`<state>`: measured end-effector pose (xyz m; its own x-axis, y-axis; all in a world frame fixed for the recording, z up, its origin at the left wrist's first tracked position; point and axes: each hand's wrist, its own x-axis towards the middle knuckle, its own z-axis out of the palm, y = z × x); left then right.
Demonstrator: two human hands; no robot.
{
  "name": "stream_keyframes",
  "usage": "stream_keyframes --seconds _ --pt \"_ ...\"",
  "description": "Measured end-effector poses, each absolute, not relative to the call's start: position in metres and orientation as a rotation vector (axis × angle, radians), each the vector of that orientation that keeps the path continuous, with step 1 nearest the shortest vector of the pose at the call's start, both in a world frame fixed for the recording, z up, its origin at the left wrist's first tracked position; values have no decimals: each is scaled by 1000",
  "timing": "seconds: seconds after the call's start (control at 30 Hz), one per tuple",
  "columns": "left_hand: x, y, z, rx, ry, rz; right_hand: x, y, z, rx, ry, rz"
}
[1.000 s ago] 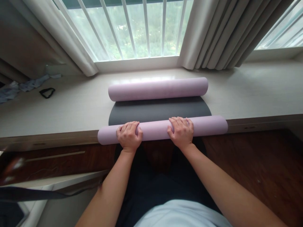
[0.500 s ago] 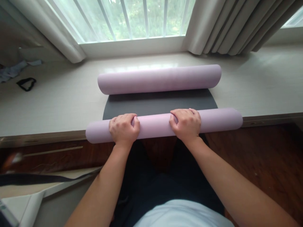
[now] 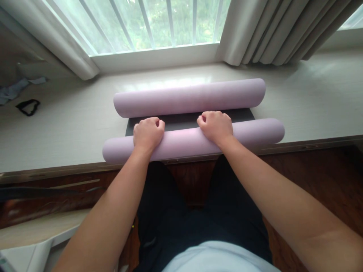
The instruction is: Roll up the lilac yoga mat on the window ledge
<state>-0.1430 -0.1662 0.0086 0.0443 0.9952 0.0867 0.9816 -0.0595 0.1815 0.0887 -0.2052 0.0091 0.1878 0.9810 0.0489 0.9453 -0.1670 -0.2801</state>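
A yoga mat, pink outside and dark grey inside, lies across the window ledge as two long rolls. The near roll [image 3: 181, 143] runs along the ledge's front edge, and the far roll [image 3: 190, 98] lies nearly parallel behind it. Between them shows a narrow strip of the grey side [image 3: 181, 121]. My left hand [image 3: 148, 132] rests over the near roll, left of its middle, with curled fingers. Right of the middle, my right hand [image 3: 216, 126] is closed over the same roll. The fingertips of both hands are hidden on the far side.
The pale ledge [image 3: 65, 132] stretches to both sides below a barred window [image 3: 159, 24] with grey curtains [image 3: 263, 30]. A black loop [image 3: 28, 107] lies at far left beside some crumpled cloth [image 3: 14, 90]. White furniture [image 3: 42, 245] stands at lower left on the dark wooden floor [image 3: 312, 170].
Both hands and the near roll have moved forward, toward the window. The grey strip between the two rolls has narrowed, and my fingers now sit farther over the roll's far side.
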Motion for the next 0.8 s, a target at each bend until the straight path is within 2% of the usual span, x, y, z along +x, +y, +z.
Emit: stream_keyframes --seconds 0.23,0.6,0.8 --pt "-139 -115 2 2143 1983 144 95 -158 5 -2215 -1856 303" --pt "-137 -69 -15 2109 1900 54 98 -121 -2 -2219 -1921 201" --pt "-135 -54 -16 2071 1977 203 100 -103 -4 -2290 -1849 541"
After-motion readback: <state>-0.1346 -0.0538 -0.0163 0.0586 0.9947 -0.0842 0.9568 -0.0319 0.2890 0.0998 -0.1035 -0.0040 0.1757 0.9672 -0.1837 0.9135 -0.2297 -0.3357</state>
